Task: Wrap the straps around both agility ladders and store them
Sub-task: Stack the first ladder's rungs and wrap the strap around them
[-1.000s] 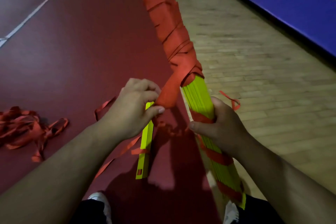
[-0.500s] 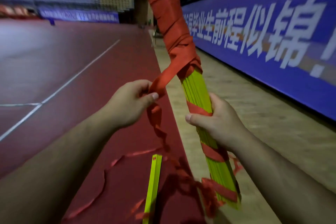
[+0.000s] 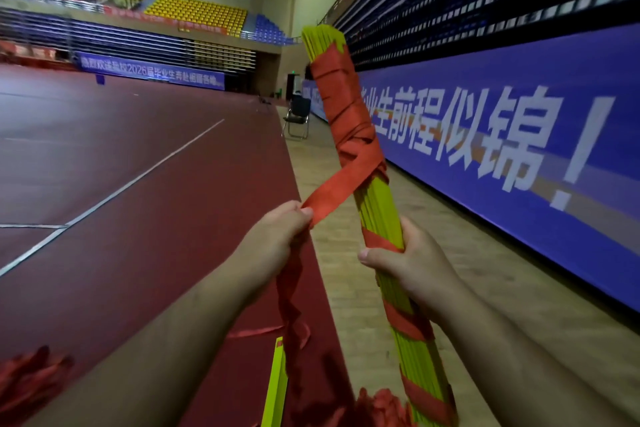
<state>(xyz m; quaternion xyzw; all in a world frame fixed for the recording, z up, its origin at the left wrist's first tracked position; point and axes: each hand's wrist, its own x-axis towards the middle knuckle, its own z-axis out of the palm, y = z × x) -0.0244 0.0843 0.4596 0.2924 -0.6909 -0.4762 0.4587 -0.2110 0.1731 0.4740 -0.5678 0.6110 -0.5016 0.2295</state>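
Gym floor (image 3: 104, 184); hands (image 3: 277, 239) grip strap (image 3: 332, 191) and ladder bundle (image 3: 381, 211).

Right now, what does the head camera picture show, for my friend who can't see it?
The right hand grips a yellow ladder bundle while the left hand pulls its red strap taut, in a gym beside a blue banner.

The view tilts up from the floor to the hall, so the blue banner (image 3: 519, 135) now fills the right of the frame. The left hand (image 3: 277, 239) pulls the strap (image 3: 332, 194) out straighter, away from the bundle (image 3: 381, 211), toward center frame.
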